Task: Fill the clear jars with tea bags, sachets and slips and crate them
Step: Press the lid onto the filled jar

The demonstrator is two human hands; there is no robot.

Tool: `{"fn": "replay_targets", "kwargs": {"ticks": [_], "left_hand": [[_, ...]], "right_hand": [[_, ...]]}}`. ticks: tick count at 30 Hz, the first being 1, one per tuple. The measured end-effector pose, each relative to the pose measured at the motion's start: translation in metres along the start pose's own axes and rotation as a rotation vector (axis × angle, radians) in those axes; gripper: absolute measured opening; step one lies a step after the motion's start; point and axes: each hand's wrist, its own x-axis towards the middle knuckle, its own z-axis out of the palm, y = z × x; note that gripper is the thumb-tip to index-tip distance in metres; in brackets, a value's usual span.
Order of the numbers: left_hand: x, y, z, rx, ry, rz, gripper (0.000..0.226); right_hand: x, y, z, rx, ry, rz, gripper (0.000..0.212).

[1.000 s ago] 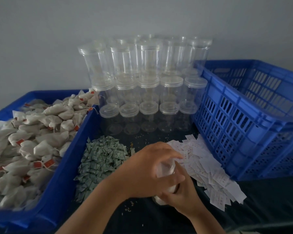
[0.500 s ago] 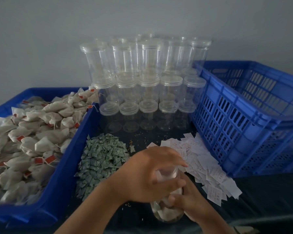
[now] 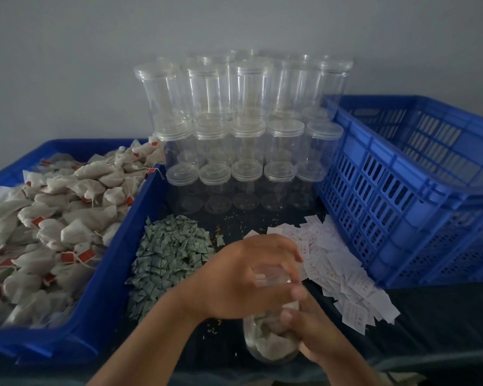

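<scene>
A clear jar holding tea bags stands at the front of the dark table. My right hand grips its body from the right. My left hand curls over its top, fingers round the clear lid. Left of them lies a heap of green sachets, and to the right a spread of white paper slips. Tea bags with red tags fill the blue tray on the left. The blue slatted crate sits at the right.
Several empty lidded clear jars are stacked in tiers against the grey wall, between the tray and the crate. Small crumbs dot the dark table around the sachets.
The jar has come nearer to me and lower in view, so more of its filled body shows. Both hands stay on it, the left over the lid.
</scene>
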Motion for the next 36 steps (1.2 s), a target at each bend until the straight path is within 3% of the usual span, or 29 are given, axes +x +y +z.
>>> {"fn": "replay_targets", "kwargs": {"ticks": [1, 3, 6, 8, 10, 12, 15, 17, 22, 23, 25, 27, 30, 32, 36], "left_hand": [[0.0, 0.0, -0.005, -0.045, -0.017, -0.015, 0.025], [-0.004, -0.003, -0.011, 0.002, 0.002, -0.102, 0.053], [-0.005, 0.002, -0.005, 0.101, 0.116, -0.337, 0.063], [-0.001, 0.01, 0.006, 0.225, 0.265, -0.423, 0.071], [0.0, 0.015, 0.01, 0.211, 0.362, -0.342, 0.051], [0.0, 0.014, 0.004, -0.007, 0.253, -0.194, 0.027], [0.0, 0.008, -0.01, -0.185, 0.055, -0.064, 0.035], [0.0, 0.002, -0.015, -0.145, 0.08, -0.082, 0.057], [-0.012, -0.002, -0.003, -0.117, 0.137, -0.384, 0.086], [-0.011, 0.002, 0.007, -0.002, 0.174, -0.422, 0.089], [-0.008, 0.008, 0.021, 0.092, 0.276, -0.42, 0.077], [-0.008, 0.01, 0.021, -0.002, 0.274, -0.367, 0.063], [-0.011, 0.002, 0.013, -0.215, 0.175, -0.312, 0.075], [-0.012, -0.001, 0.017, -0.236, 0.212, -0.38, 0.087], [-0.008, 0.004, 0.03, 0.007, 0.331, -0.526, 0.09]], "right_hand": [[-0.001, 0.002, -0.001, 0.039, -0.051, -0.01, 0.044], [0.0, 0.005, 0.002, -0.053, 0.035, -0.024, 0.049], [0.004, 0.005, 0.009, -0.496, 0.299, -0.108, 0.059], [0.005, 0.002, 0.015, -0.674, 0.339, -0.152, 0.067], [0.003, -0.003, 0.016, -0.491, 0.279, -0.133, 0.061], [0.002, -0.013, 0.013, -0.186, 0.098, -0.052, 0.051], [-0.002, -0.018, 0.009, 0.092, -0.147, -0.036, 0.051], [-0.002, -0.014, 0.012, 0.075, -0.052, 0.018, 0.067], [-0.002, -0.002, 0.011, -0.447, 0.334, -0.138, 0.052], [0.0, 0.001, 0.012, -0.5, 0.345, -0.152, 0.055], [-0.001, 0.002, 0.014, -0.366, 0.287, -0.124, 0.057], [-0.006, -0.001, 0.007, -0.164, 0.161, -0.068, 0.054], [-0.012, -0.008, 0.0, -0.052, 0.09, 0.025, 0.056], [-0.012, -0.005, 0.0, -0.146, 0.157, 0.036, 0.055], [-0.009, 0.005, 0.004, -0.47, 0.329, -0.071, 0.063]]}}
